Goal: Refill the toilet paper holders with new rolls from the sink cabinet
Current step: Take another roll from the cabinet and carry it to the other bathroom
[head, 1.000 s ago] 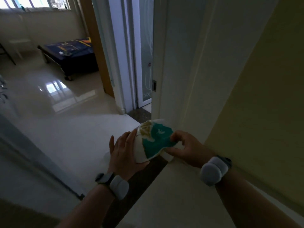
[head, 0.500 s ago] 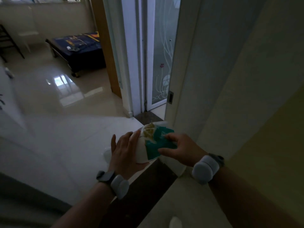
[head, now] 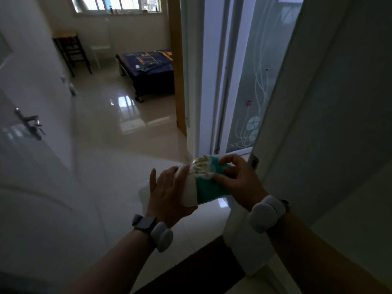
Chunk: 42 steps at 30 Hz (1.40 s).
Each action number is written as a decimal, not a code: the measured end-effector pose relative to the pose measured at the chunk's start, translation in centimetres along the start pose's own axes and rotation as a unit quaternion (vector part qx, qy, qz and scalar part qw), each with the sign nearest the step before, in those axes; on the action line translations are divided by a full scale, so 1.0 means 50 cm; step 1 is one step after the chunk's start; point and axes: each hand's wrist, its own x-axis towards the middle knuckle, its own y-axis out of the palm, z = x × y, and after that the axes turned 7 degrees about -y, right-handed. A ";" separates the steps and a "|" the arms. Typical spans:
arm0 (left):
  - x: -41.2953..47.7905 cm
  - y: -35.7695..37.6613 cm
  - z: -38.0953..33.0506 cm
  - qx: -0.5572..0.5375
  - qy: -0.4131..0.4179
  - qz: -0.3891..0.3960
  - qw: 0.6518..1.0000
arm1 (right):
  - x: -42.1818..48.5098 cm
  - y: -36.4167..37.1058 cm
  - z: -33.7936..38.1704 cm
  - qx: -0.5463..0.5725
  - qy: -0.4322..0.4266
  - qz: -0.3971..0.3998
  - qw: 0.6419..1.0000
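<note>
The person stood in a doorway, left hand (head: 169, 194) cupping a teal-and-white wrapped toilet paper roll (head: 203, 183) at chest height while the right hand (head: 237, 179) pinched its wrapper. Tearing at the gathered end, roll held steady, seemed wisest.

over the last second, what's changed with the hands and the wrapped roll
The view swung left, bringing a white door with a handle into sight. The right hand shifted its fingers on the wrapped roll. The left hand cups the roll as before; nothing was let go.
</note>
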 end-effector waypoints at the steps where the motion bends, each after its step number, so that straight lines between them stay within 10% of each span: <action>1: 0.014 0.004 0.009 0.004 -0.015 -0.001 1.000 | 0.025 0.000 -0.006 0.006 -0.014 -0.013 1.000; 14: 0.209 0.075 0.245 0.054 0.015 0.033 0.998 | 0.393 0.098 -0.114 0.035 0.066 -0.045 0.996; 21: 0.405 0.094 0.400 -0.045 -0.212 0.100 0.971 | 0.583 0.163 -0.125 0.061 0.008 -0.196 0.979; 27: 0.572 0.125 0.435 -0.455 -0.337 0.201 0.799 | 0.639 0.239 -0.205 0.033 0.140 -0.055 0.988; 37: 0.843 0.226 0.374 -0.560 -0.300 0.254 0.729 | 0.868 0.034 -0.259 0.173 0.118 -0.108 0.972; 42: 0.968 0.282 0.305 -0.687 -0.328 0.327 0.560 | 0.972 -0.065 -0.288 0.180 0.116 -0.124 0.969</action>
